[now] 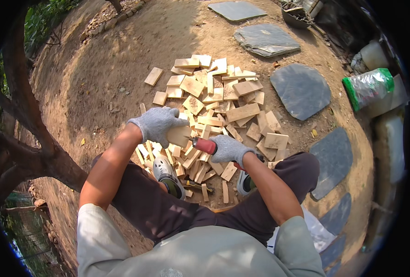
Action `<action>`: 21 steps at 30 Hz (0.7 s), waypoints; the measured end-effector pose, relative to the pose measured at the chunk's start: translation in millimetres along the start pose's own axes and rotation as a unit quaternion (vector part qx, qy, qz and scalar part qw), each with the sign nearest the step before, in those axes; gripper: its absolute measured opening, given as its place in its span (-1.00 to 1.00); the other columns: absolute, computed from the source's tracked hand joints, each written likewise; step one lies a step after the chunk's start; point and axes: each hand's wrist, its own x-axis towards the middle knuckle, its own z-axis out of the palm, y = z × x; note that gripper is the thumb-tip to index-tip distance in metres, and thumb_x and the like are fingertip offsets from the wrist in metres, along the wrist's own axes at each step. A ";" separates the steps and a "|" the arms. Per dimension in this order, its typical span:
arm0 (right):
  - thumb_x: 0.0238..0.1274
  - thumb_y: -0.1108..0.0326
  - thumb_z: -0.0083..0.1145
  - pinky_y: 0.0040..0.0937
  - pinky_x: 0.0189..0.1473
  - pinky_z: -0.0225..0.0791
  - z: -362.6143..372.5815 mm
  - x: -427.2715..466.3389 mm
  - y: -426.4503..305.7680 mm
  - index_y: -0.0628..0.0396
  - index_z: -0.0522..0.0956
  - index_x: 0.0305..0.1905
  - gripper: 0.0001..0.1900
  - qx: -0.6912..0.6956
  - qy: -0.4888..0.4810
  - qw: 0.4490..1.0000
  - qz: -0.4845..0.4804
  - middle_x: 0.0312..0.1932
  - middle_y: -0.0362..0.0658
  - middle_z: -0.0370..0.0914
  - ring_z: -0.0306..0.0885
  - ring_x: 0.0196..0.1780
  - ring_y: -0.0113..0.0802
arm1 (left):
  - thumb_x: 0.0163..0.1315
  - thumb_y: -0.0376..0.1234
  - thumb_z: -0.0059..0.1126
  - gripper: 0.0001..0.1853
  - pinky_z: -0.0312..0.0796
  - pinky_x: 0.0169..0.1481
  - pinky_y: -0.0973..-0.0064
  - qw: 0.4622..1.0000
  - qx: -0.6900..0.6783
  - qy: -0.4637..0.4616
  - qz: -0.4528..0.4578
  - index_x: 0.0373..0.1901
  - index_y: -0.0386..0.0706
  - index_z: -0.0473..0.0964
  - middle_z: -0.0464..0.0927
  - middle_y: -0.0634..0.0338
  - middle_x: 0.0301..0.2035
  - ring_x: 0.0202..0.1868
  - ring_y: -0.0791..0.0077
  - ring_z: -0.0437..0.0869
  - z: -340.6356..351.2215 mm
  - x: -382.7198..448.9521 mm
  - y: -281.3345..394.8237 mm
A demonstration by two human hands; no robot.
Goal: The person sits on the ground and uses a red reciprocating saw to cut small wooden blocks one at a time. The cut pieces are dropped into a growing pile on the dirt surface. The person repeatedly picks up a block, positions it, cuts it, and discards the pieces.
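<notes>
Wearing a grey knit glove, my left hand (156,125) grips a small flat wooden block (179,136) by its edges. My right hand (231,149), gloved alike, is closed around a red and black cordless drill (204,145). Its thin bit points left at the block's near right edge; whether the tip touches the wood is too small to tell. Below both hands spreads a heap of pale cut wood blocks (210,121), lying at many angles. A yellow and black hand tool (197,185) lies partly hidden between my shoes.
Grey clogs (164,173) flank the near end of the heap. Flat slate stepping stones (300,90) curve along the right. A forked tree trunk (46,138) rises at left. A green and silver bag (369,88) and a basin of debris (296,17) stand at right.
</notes>
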 end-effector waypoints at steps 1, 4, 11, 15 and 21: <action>-0.27 0.13 0.40 -0.12 0.04 0.52 0.3 1.1 -2.0 0.10 0.62 -0.14 -0.52 -0.004 0.001 1.000 0.003 -0.23 0.08 0.70 0.68 -0.09 0.06 | -0.36 -0.24 0.59 -0.01 0.50 0.09 0.10 1.000 -0.003 -0.004 0.000 0.35 0.07 0.46 0.49 -0.01 -0.02 0.04 -0.04 0.58 1.1 0.6 -0.7; -0.27 0.13 0.40 -0.12 0.05 0.52 0.6 2.4 -6.0 0.08 0.62 -0.13 -0.52 -0.011 -0.001 1.000 0.011 -0.22 0.08 0.70 0.68 -0.08 0.06 | -0.36 -0.24 0.59 0.00 0.50 0.10 0.10 1.000 -0.011 0.000 0.009 0.35 0.06 0.46 0.49 -0.02 -0.02 0.03 -0.05 0.59 5.6 1.1 -4.2; -0.30 0.18 0.40 -0.12 0.05 0.53 7.3 6.3 -10.3 0.06 0.64 -0.13 -0.53 -0.018 -0.001 1.000 0.014 -0.22 0.07 0.70 0.69 -0.09 0.04 | -0.37 -0.24 0.59 0.01 0.53 0.09 0.10 0.999 -0.007 -0.024 0.027 0.35 0.03 0.45 0.48 -0.03 0.02 0.05 -0.04 0.61 16.9 1.1 -6.6; -0.31 0.18 0.41 -0.13 0.04 0.55 11.2 11.0 -9.7 0.05 0.65 -0.15 -0.55 -0.036 0.005 0.999 0.029 -0.23 0.06 0.71 0.70 -0.10 0.02 | -0.34 -0.24 0.58 -0.01 0.53 0.09 0.12 0.999 -0.001 -0.032 0.004 0.34 0.03 0.45 0.48 -0.01 0.03 0.05 -0.04 0.61 20.8 4.0 -9.0; -0.33 0.15 0.41 -0.13 0.01 0.56 10.2 14.2 -10.5 0.09 0.68 -0.23 -0.58 -0.061 0.016 0.997 0.048 -0.25 0.11 0.71 0.71 -0.13 0.04 | -0.36 -0.29 0.52 -0.11 0.52 0.02 0.09 0.999 0.020 0.033 0.032 0.23 -0.02 0.49 0.52 -0.02 -0.08 -0.03 -0.05 0.64 29.0 6.3 -14.7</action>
